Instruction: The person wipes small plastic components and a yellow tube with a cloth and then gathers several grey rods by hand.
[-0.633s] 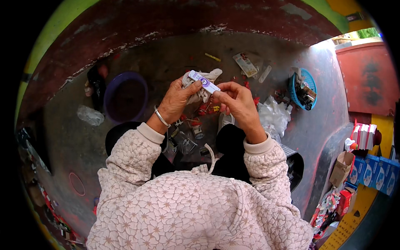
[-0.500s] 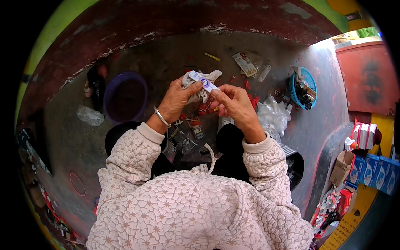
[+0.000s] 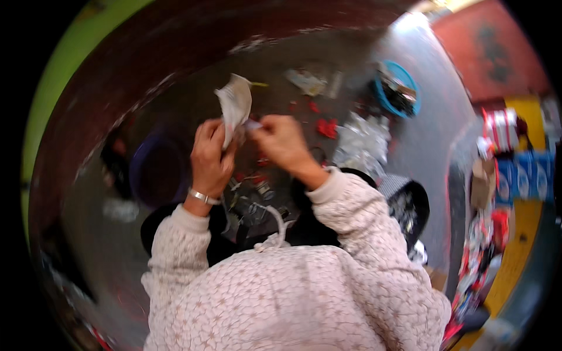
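The person's left hand [image 3: 212, 161] has its grip pinching a crumpled off-white cloth [image 3: 236, 105], which rises from the fingers toward 12 o'clock. A silver metal bracelet [image 3: 204, 197] circles that wrist. The right hand [image 3: 284, 142], at 3 o'clock of the left, has its grip pinching a flat purple-and-white strip [image 3: 252, 124] between thumb and fingers. Motion blurs the strip, its far end running in against the cloth; whether the left fingers also hold it, I cannot tell.

Around the two hands, on the grey floor [image 3: 436, 111], a slim yellow stick [image 3: 259, 84] lies at 12 o'clock, near the cloth. A round light-blue plastic basket [image 3: 417, 100] filled with dark odds and ends stands between 2 and 3 o'clock. Bright red scraps [image 3: 326, 127] and, beyond them, a crinkled translucent plastic bag [image 3: 364, 140] lie at 3 o'clock. A round purple plastic basin [image 3: 158, 175] sits between 8 and 9 o'clock.
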The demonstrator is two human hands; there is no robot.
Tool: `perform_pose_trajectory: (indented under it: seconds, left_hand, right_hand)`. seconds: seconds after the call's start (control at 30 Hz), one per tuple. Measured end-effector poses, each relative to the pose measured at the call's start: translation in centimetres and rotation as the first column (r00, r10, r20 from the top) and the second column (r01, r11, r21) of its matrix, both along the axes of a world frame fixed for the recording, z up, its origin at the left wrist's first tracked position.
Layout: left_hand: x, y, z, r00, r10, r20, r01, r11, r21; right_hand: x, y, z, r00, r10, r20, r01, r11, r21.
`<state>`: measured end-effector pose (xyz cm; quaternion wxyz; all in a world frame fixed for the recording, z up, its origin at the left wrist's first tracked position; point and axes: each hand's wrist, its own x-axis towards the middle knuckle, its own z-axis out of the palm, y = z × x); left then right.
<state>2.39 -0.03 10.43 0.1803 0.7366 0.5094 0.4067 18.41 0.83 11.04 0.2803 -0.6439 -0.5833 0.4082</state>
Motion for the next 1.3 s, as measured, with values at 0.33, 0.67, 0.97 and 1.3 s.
perform_pose_trajectory:
  seconds: [0.33, 0.67, 0.97, 1.3]
  left_hand:
    - [-2.4, 1.8, -0.1, 0.961, 0.147, -0.235, -0.146, 0.989, 0.021]
    - [1.1, 0.1, -0.1, 0.547, 0.135, 0.826, 0.645, 0.562, -0.518]
    - [3.4, -2.1, -0.6, 0.718, 0.017, 0.696, 0.567, 0.566, -0.599]
    - [2.6, -0.8, -1.7, 0.777, 0.124, 0.617, 0.556, 0.325, -0.765]
  right_hand:
    - [1.7, -0.2, 1.7, 0.901, -0.101, -0.421, 0.100, 0.995, -0.024]
    - [-0.4, -0.3, 0.0, 0.767, -0.240, -0.596, 0.072, 0.954, -0.291]
    - [0.5, 1.9, -2.4, 0.647, -0.482, -0.591, 0.491, 0.856, -0.160]
    - [16.1, -1.7, 0.4, 0.411, -0.636, -0.654, 0.302, 0.771, -0.560]
